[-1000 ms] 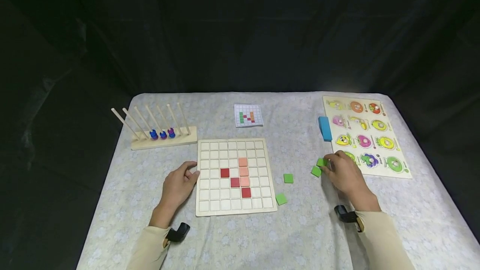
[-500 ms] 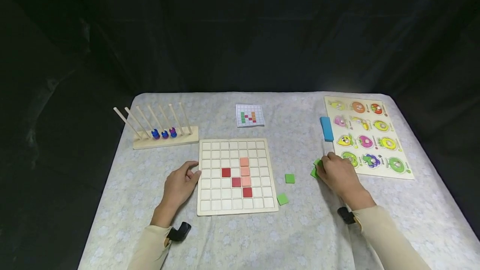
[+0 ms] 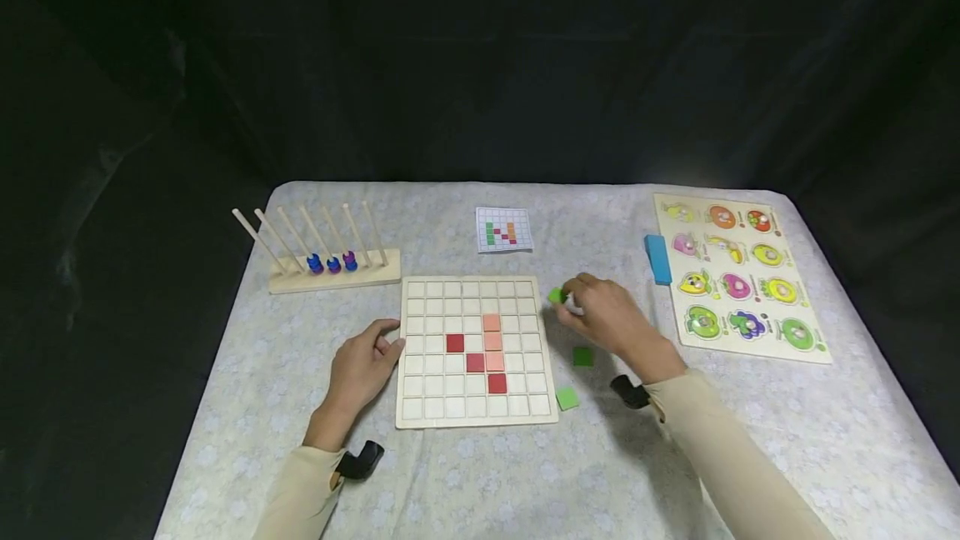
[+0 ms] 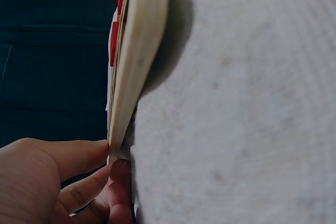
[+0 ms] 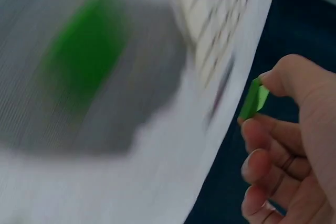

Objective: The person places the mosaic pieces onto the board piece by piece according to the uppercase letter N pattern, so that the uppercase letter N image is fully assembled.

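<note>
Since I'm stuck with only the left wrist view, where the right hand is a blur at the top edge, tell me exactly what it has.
Observer: The right hand pinches a green square tile.

Operator: The board is nearly edge-on for me and I make out only red on it. Tell me what other colour is there.

Observer: On the wooden grid board, three salmon square tiles sit in one column, directly above a red square tile.

Operator: Now report any loose tiles on the table.

Observer: Two loose green tiles lie on the floral tablecloth, to the right of the board.
</note>
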`<state>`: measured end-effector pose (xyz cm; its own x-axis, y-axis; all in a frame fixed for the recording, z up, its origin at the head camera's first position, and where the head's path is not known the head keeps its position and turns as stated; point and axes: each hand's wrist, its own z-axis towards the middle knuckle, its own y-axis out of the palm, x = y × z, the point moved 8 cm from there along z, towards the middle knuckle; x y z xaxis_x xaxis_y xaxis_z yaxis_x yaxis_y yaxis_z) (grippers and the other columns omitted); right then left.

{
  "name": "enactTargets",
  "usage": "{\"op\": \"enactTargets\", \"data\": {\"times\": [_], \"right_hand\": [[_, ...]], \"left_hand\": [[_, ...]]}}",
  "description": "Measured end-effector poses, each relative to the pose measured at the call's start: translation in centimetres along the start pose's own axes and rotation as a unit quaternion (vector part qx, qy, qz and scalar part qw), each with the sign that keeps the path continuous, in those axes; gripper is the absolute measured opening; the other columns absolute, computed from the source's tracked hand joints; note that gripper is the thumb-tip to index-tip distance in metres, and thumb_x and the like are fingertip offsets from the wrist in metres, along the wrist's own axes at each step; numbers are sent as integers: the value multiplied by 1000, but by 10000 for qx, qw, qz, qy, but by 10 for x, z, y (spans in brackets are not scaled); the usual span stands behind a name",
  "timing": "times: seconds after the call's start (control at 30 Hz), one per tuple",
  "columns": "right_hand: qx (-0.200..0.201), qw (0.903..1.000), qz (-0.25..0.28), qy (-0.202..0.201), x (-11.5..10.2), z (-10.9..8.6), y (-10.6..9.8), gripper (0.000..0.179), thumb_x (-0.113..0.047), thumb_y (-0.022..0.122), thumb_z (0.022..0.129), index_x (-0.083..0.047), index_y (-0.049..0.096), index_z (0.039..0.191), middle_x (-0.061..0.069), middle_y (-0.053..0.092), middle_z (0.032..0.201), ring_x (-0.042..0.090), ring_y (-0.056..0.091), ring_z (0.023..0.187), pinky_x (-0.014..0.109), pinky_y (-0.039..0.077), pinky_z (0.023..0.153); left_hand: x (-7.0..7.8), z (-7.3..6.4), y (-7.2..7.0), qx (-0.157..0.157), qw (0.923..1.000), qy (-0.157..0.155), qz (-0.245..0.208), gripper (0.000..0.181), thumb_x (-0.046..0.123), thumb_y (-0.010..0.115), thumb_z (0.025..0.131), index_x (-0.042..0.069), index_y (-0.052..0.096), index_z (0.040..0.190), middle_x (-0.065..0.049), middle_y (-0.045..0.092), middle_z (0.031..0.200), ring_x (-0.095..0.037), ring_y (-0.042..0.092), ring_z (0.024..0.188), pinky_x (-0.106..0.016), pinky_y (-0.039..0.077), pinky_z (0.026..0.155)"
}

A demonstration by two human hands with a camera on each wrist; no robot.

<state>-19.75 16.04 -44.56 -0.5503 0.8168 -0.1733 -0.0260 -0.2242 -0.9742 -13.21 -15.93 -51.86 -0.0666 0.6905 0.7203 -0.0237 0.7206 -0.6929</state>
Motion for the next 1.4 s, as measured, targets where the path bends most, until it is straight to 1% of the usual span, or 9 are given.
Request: {"op": "enactTargets", "data": {"times": [0.13, 0.23, 0.37, 0.53, 0.73, 1.1, 1.2, 1.3, 1.4], "right_hand": [[-30, 9956, -104, -929, -65, 31, 22, 22, -26, 69, 94, -4, 71, 95, 5, 68, 83, 16, 63, 69, 37, 54, 68], [-120, 9897, -347, -1380, -100, 45, 37, 19, -27, 68, 94, -8, 70, 90, 1, 65, 80, 12, 62, 68, 34, 52, 67], [-319, 9816, -710, -1745, -129, 56, 55, 21, -31, 67, 96, -12, 67, 88, -2, 63, 80, 10, 61, 70, 32, 49, 67], [-387, 9718, -1102, -2049, -150, 62, 70, 22, -35, 67, 96, -14, 66, 90, -4, 64, 84, 10, 63, 74, 31, 50, 72], [-505, 9729, -1257, -1872, -154, 64, 75, 21, -35, 65, 98, -15, 68, 92, -3, 65, 86, 13, 66, 79, 31, 47, 72], [-1013, 9877, -356, -1134, -145, 68, 76, 19, -34, 64, 99, -18, 72, 102, -4, 72, 94, 12, 71, 86, 32, 50, 74], [-817, 9917, 116, -985, -138, 67, 71, 22, -33, 63, 99, -17, 73, 110, -4, 74, 98, 12, 72, 87, 32, 49, 74], [-251, 9936, 565, -947, -121, 60, 55, 22, -29, 66, 98, -12, 74, 110, -1, 74, 92, 13, 70, 80, 34, 51, 73], [407, 9924, 853, -785, -90, 41, 33, 21, -21, 75, 91, -5, 75, 104, 4, 72, 84, 15, 67, 72, 36, 53, 68]], "left_hand": [[1, 2, 0, -9, 10000, -17, -22, 34, 23, 68, 95, 11, 68, 127, -2, 66, 74, -9, 53, 61, -29, 40, 62], [1, 2, 0, -48, 10000, -18, -25, 34, 23, 67, 96, 11, 68, 127, -2, 66, 74, -9, 53, 61, -29, 41, 62], [0, 1, 0, -69, 10000, -20, -13, 34, 24, 67, 96, 11, 67, 127, -1, 67, 74, -8, 54, 62, -29, 41, 62], [0, 0, 1, -17, 10000, -10, 8, 33, 24, 68, 95, 11, 68, 126, 0, 66, 73, -7, 53, 61, -28, 40, 61], [1, 1, 1, -76, 9999, 42, 56, 33, 24, 67, 96, 11, 67, 127, 0, 66, 74, -8, 54, 62, -28, 41, 62], [-2, 1, -1, -81, 9999, -59, 123, 34, 25, 67, 96, 10, 68, 126, -1, 66, 74, -10, 53, 62, -29, 40, 62], [-3, 0, -3, -16, 9999, -72, 139, 33, 24, 67, 96, 11, 68, 126, -1, 66, 74, -10, 53, 62, -29, 40, 62], [-4, 0, -2, -50, 9999, -64, 84, 33, 25, 66, 96, 12, 68, 127, -1, 66, 75, -10, 53, 62, -29, 40, 62], [-5, -1, 1, -140, 9999, -63, 51, 34, 26, 65, 97, 12, 67, 127, 0, 66, 75, -10, 53, 63, -28, 40, 63]]}}
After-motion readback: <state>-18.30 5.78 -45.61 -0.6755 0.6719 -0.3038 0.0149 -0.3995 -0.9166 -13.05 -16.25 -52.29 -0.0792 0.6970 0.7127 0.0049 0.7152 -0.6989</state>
